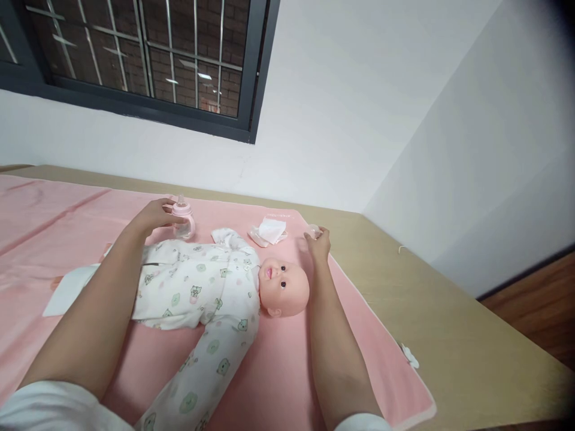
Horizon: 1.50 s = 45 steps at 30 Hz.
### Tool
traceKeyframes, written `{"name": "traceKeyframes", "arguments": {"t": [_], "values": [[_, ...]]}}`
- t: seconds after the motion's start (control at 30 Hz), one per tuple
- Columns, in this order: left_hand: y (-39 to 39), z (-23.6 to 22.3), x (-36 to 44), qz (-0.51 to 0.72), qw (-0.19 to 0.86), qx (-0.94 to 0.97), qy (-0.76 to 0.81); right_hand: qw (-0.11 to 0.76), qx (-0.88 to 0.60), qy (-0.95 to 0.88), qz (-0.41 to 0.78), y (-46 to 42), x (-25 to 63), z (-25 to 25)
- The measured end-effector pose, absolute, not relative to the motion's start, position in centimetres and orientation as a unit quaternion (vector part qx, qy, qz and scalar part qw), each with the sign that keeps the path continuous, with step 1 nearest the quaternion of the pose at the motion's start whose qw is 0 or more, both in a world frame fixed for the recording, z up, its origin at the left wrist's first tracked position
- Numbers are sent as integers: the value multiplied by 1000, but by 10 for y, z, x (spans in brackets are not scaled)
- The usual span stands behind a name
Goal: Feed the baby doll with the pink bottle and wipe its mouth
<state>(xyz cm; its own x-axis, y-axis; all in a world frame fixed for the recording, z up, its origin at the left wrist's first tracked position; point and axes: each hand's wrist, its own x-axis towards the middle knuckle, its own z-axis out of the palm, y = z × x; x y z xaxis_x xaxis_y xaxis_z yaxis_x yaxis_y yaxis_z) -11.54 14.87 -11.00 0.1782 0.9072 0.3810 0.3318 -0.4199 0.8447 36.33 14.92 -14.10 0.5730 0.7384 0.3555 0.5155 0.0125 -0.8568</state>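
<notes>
the left hand (156, 216) is partly closed around the bottle (182, 230), thumb across the front and fingers beside the pink collar. the bottle stands upright on the pink mat (278, 371), beyond the torso of the doll (287, 290). the right hand (321, 242) is nearly closed — its fingertips hold the small clear cap (313, 230) above the mat's edge, beyond the doll's head. the doll lies face up between the forearms, dressed in a white printed garment (191, 281). the white tissue (272, 230), with clear wrapping (259, 236), lies between bottle and cap — apart from both. the mat covers part of the pale wooden worktop (381, 275).
</notes>
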Motion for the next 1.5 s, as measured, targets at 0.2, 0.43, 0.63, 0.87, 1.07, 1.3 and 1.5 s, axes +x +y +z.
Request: {"name": "traceKeyframes", "arguments": {"t": [0.2, 0.43, 0.63, 0.87, 1.07, 1.3, 1.5], "values": [[109, -57, -74, 464, 286, 620, 564, 589, -621, -502, 126, 134, 346, -80], [70, -19, -21, 474, 295, 671, 487, 624, -414, -634, 193, 78, 296, -13], [42, -10, 15, 433, 265, 764, 399, 597, -300, -717, 198, 32, 242, 6], [36, -10, 25, 431, 284, 770, 375, 491, -304, -781, 238, 26, 218, -5], [37, -11, 24, 450, 299, 755, 373, 442, -313, -805, 240, 23, 215, -6], [41, -13, 24, 477, 344, 727, 355, 426, -288, -805, 294, 26, 212, -11], [39, -11, 22, 477, 415, 695, 344, 431, -262, -784, 363, 32, 219, -9]]}}
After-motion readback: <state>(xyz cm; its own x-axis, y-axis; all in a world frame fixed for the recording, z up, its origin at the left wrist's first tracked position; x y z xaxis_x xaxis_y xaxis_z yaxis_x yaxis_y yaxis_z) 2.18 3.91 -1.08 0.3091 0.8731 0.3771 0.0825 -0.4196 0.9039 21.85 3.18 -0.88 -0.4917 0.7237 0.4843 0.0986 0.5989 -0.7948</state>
